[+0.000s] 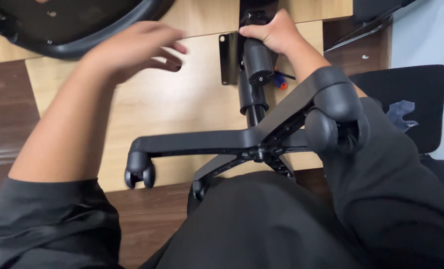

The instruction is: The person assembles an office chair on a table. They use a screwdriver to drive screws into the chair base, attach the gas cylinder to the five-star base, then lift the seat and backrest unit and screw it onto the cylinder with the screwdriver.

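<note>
- Hands at work over a wooden board: right hand is clamped on the black gas cylinder of an office chair base.
- Left hand hovers with fingers spread, holding nothing, near a black chair seat.
- Base lies tipped, casters out, across the person's lap.

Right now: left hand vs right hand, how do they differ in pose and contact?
The left hand hovers open, fingers spread, gripping nothing, above the wooden board; the right hand is closed around the top of the black gas-lift cylinder. The left hand sits near the curved black chair part; the right hand sits by the metal bracket. Both are bare, reaching forward from dark sleeves.
</note>
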